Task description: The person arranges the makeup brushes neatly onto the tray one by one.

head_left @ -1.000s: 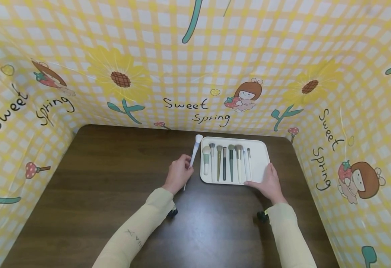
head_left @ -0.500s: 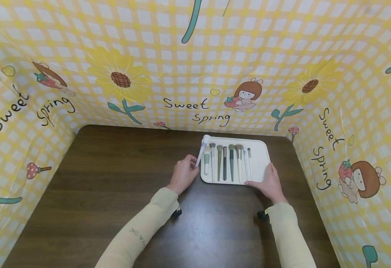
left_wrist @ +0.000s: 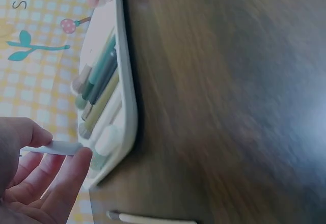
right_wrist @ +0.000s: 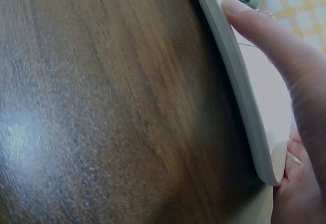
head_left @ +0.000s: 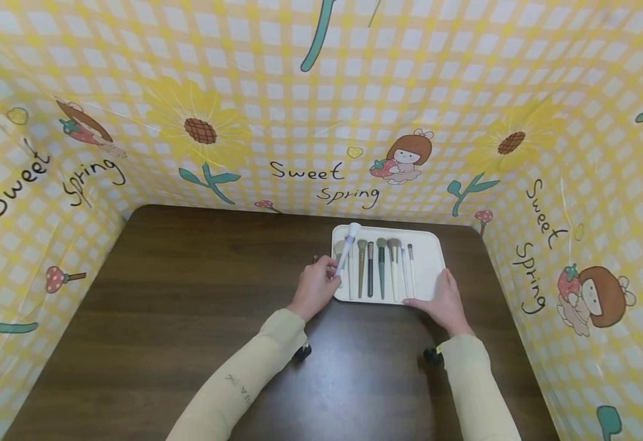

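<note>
My left hand (head_left: 313, 288) pinches a white makeup brush (head_left: 347, 246) by its handle, bristles tilted up and away, over the left end of a cream tray (head_left: 428, 263). In the left wrist view, thumb and fingers grip the pale handle (left_wrist: 61, 147) from both sides. Several makeup brushes lie side by side in the tray, among them a dark-handled brush (head_left: 370, 272) and a green brush (head_left: 381, 269). The held brush overlaps the leftmost ones in the head view. My right hand (head_left: 445, 303) holds the tray's near right corner, thumb at the front rim and fingers along the right side.
Another slim brush (left_wrist: 153, 218) lies on the dark wooden table (head_left: 217, 263) to the left of the tray, mostly hidden behind the left hand in the head view. A yellow checked cloth (head_left: 299, 122) rises around the table's back and sides.
My left hand has carried the white makeup brush rightward, from beside the tray to over its left end. The right hand and the tray stay in place.
</note>
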{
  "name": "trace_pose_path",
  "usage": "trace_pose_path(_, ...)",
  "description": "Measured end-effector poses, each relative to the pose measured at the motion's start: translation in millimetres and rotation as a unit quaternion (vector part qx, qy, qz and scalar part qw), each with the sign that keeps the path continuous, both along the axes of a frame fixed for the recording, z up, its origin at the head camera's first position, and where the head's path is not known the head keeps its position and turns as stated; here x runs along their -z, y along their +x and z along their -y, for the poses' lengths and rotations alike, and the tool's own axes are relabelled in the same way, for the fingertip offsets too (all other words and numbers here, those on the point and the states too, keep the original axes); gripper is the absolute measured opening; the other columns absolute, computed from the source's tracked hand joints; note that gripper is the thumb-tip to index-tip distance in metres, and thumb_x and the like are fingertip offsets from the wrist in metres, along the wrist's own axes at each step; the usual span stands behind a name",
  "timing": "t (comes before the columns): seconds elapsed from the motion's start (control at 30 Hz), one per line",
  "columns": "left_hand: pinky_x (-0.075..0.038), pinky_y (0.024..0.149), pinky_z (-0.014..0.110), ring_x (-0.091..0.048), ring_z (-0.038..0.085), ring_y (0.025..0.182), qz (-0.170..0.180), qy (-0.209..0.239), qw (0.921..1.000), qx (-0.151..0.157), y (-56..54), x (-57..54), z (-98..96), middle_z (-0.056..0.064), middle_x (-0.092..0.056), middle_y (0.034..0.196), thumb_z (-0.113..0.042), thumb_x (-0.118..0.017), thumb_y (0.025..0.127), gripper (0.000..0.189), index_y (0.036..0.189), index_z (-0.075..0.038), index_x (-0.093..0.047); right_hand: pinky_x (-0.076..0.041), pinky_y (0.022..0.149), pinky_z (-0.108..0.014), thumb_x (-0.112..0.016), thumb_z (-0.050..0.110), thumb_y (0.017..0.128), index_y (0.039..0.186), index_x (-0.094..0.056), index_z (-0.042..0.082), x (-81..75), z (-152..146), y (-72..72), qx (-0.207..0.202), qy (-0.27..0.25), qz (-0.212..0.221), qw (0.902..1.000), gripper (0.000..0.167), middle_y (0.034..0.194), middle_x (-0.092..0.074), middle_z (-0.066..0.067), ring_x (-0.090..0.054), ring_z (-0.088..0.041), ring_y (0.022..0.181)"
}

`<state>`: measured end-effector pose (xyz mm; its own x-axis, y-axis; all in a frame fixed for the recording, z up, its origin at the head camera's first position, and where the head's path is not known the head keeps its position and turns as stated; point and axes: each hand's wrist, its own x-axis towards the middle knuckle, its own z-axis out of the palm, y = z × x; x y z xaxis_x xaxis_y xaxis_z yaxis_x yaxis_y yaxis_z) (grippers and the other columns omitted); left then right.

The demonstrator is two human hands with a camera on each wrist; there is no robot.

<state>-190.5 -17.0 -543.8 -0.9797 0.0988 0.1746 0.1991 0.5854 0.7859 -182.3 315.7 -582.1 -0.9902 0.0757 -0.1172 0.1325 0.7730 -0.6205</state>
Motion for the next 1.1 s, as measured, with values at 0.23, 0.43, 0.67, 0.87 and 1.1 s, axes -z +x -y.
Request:
trace_pose_path(0.23, -0.054, 0.065, 0.03, -0.067, 0.014, 0.071, -0.004, 0.008, 0.9999, 0.011, 1.7, -3.8, -12.3, 0.006, -0.072, 0.086, -0.004, -0.073, 0.088, 0.017, 0.104, -0.002, -0.068, -0.015, 0.118, -0.058, -0.087, 0.062, 0.069, 0.159, 0.0, -0.007, 0.1, -0.3, 0.8, -0.003, 0.005, -0.001, 1.0, 0.143, 0.163, -0.003, -0.032, -0.009, -0.049, 0.149)
trace_pose_path(0.43, -0.055, 0.065, 0.027, -0.068, 0.012, 0.072, -0.004, 0.009, 0.9996, 0.025, 3.2, -1.6, -16.2, 0.006, -0.072, 0.087, -0.005, -0.072, 0.09, 0.015, 0.105, -0.003, -0.069, -0.01, 0.118, -0.061, -0.077, 0.066, 0.079, 0.159, -0.007, -0.008, -3.9, 6.5, 2.9, 0.001, 0.011, -0.014, 0.9998, 0.13, 0.164, -0.006, -0.031, -0.001, -0.049, 0.15)
trace_pose_path(0.67, -0.055, 0.067, 0.029, -0.069, 0.011, 0.07, -0.009, 0.018, 0.9992, 0.035, 5.8, -4.2, -19.1, 0.005, -0.072, 0.086, -0.005, -0.072, 0.089, 0.017, 0.106, -0.002, -0.07, -0.015, 0.118, -0.057, -0.074, 0.055, 0.088, 0.157, -0.023, -0.007, -13.8, 18.6, 0.3, -0.01, -0.007, -0.059, 0.9982, 0.106, 0.163, -0.018, -0.028, -0.014, -0.044, 0.15)
trace_pose_path(0.87, -0.055, 0.063, 0.026, -0.069, 0.011, 0.071, -0.001, 0.022, 0.999, 0.04, 7.1, -5.5, -22.3, 0.006, -0.072, 0.089, -0.005, -0.072, 0.092, 0.016, 0.107, -0.003, -0.069, -0.021, 0.116, -0.058, -0.074, 0.049, 0.091, 0.15, -0.044, -0.002, -23.8, 31.0, -1.0, -0.026, -0.041, -0.082, 0.9954, 0.083, 0.16, -0.03, -0.024, -0.025, -0.042, 0.147)
trace_pose_path(1.1, -0.055, 0.064, 0.026, -0.069, 0.012, 0.075, 0.0, 0.02, 0.9991, 0.038, 7.9, -4.0, -25.7, 0.005, -0.072, 0.092, -0.008, -0.071, 0.095, 0.015, 0.11, -0.005, -0.068, -0.028, 0.115, -0.052, -0.074, 0.041, 0.093, 0.152, -0.042, -0.001, -28.5, 46.6, -1.1, -0.027, -0.079, -0.111, 0.9903, 0.079, 0.154, -0.042, -0.022, -0.036, -0.038, 0.143)
